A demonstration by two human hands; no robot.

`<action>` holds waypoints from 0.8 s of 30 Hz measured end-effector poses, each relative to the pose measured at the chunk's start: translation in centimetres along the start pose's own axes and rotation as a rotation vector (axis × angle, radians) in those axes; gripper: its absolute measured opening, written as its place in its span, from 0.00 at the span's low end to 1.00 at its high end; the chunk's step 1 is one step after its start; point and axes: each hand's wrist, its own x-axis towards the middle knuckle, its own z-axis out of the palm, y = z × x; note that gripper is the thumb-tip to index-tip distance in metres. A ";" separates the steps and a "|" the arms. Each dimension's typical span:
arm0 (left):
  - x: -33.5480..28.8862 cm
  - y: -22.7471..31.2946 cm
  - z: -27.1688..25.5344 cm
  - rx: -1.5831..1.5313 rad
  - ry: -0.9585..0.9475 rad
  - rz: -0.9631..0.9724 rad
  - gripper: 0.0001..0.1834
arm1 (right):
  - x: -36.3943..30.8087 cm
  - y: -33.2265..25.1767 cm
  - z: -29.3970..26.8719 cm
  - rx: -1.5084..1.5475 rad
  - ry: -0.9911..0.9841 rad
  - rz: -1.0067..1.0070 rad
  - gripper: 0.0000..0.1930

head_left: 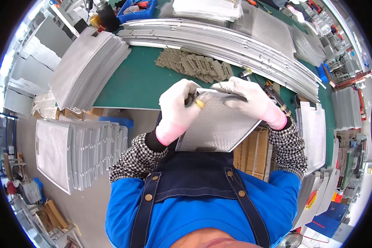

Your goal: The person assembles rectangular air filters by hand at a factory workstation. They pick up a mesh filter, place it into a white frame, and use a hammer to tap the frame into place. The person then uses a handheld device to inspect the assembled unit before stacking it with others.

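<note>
In front of my chest I hold a framed metal mesh panel (221, 124), tilted, with a dark tab on its near edge. My left hand (178, 105), in a white glove with a pink cuff, is closed on the panel's far left corner. On the far edge, my right hand (252, 99) grips the frame, with thumb and fingers closed around it. The gloves partly hide that edge. Just beyond my hands, a pile of small grey-beige flat pieces (194, 65) lies on the green table (130, 82).
Long metal strips (219, 39) run across the table behind the pile. Mesh sheets (87, 66) are stacked at the left, above standing framed panels (76, 153). A power tool (277, 97) lies right of my right hand. A co-worker's gloved hand (296, 14) appears far right.
</note>
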 end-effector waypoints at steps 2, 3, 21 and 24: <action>-0.4 0.4 -0.7 0.034 -0.058 0.052 0.08 | 0.1 0.2 -0.9 0.186 -0.129 -0.037 0.23; -0.7 1.0 -1.2 0.019 -0.094 0.101 0.09 | 0.0 0.5 -1.5 0.275 -0.192 -0.054 0.24; -0.3 -0.5 -3.9 -0.026 -0.052 -0.178 0.09 | 4.7 0.1 3.3 -0.195 0.043 -0.124 0.18; 0.0 -1.5 -3.4 -0.079 0.031 -0.168 0.10 | 5.5 -0.4 4.5 -0.430 0.154 -0.231 0.22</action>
